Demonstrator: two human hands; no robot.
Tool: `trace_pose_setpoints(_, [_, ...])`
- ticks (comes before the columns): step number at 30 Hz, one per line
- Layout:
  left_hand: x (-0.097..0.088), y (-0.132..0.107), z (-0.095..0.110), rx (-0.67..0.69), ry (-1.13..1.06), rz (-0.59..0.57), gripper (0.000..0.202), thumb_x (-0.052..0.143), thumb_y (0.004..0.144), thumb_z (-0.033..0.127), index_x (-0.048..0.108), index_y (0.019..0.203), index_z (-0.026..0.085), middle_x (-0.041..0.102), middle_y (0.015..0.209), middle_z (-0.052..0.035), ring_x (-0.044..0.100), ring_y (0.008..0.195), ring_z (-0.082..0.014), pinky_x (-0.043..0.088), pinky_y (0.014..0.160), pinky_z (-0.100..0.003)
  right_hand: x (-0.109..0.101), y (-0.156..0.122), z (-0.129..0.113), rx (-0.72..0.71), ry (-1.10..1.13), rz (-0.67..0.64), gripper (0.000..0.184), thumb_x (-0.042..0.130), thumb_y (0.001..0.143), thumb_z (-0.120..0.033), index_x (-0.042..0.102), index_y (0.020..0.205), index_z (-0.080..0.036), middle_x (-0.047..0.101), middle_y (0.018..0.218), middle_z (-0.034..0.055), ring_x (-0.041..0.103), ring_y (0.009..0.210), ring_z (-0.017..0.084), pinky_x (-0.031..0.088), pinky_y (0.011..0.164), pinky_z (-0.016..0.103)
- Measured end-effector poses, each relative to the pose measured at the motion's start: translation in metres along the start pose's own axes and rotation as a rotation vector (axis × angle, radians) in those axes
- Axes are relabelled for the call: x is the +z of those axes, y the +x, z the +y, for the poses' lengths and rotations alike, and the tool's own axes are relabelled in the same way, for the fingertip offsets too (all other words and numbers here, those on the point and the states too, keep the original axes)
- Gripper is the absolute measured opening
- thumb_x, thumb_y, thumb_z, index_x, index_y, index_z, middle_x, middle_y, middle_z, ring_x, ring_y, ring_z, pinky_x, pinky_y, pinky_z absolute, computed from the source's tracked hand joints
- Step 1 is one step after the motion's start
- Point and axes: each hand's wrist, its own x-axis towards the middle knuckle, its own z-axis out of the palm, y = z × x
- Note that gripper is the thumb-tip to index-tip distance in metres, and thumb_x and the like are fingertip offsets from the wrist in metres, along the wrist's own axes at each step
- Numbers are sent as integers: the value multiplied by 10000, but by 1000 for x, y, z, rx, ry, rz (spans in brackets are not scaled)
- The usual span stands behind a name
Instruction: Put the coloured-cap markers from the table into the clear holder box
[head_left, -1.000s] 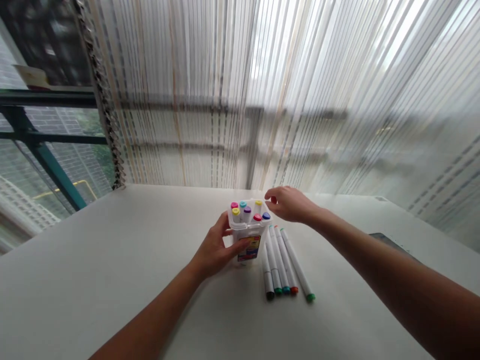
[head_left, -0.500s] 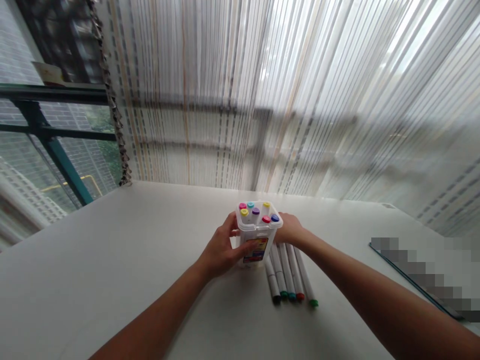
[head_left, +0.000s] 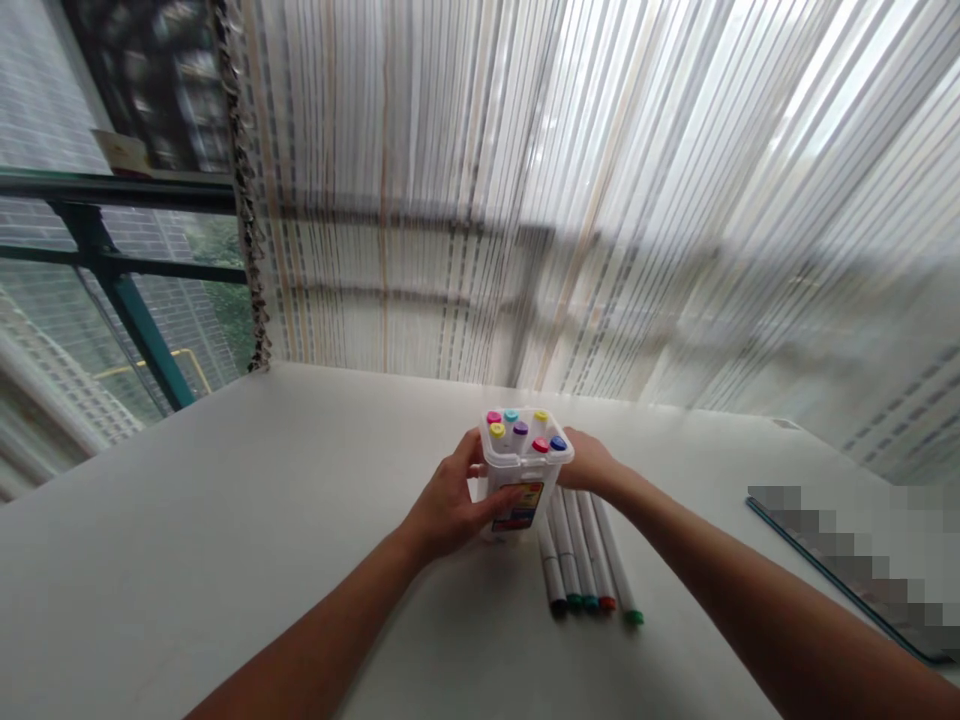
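A clear plastic marker box (head_left: 527, 473) stands on the white tabletop, its top open and a coloured label on its front. Several markers with pink, yellow, light blue, purple, red and dark blue caps (head_left: 520, 429) are upright inside it. My left hand (head_left: 448, 506) is wrapped round the box's left side, thumb across the label. Behind the box's right side is my right hand (head_left: 590, 461); its fingers are hidden there. Several white markers (head_left: 586, 560) lie side by side in front of this hand, their black, green, teal and red ends toward me.
The white table (head_left: 300, 480) reaches back to a striped sheer curtain (head_left: 450, 250). At the right lies a flat dark-edged object (head_left: 832, 575), mostly blurred out by blocks. A window with green bars (head_left: 142, 320) is at the left.
The whole view has shifted slightly, so everything appears a little farther right and lower. Both hands, the box and the loose markers keep about the same places relative to each other.
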Motion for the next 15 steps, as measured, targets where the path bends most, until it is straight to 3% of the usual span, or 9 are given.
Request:
trace_pose_setpoints(4, [0,1,2,0,-9,-3,454,672,752,311,469,1134,173,613,1133,-93,581,1041,-225,468,891,-349,-43,-14,10,-30,168,166,330,347,901,-242,620,779,-103,584,655,61,553,621,148,396,525,220])
trace_pose_setpoints(7, [0,1,3,-9,-17,-5,471,678,746,306,463,1141,165,618,1115,-95,580,1029,-222,465,884,-349,-70,-33,3,-301,452,146,335,463,859,-372,609,676,-132,464,510,-14,412,460,97,306,430,205])
trace_pose_setpoints(10, [0,1,1,-1,-11,-3,471,672,750,302,460,1148,166,621,1081,-85,583,990,-214,467,862,-347,-84,-51,-20,-417,195,103,227,602,788,-303,635,617,-157,459,504,-23,390,463,87,261,444,217])
trace_pose_setpoints(12, [0,0,0,14,-15,-4,458,664,757,302,461,1146,170,614,1069,-78,581,967,-207,472,845,-338,-87,-57,-37,-418,10,126,209,613,779,-214,610,579,-154,482,523,-15,399,485,87,264,469,228])
trace_pose_setpoints(15, [0,0,-1,49,-22,-3,428,656,763,306,468,1127,182,594,1080,-67,575,952,-195,476,821,-315,-88,-61,-57,-430,-95,128,266,594,800,-225,557,551,-142,493,543,-3,402,502,94,281,493,239])
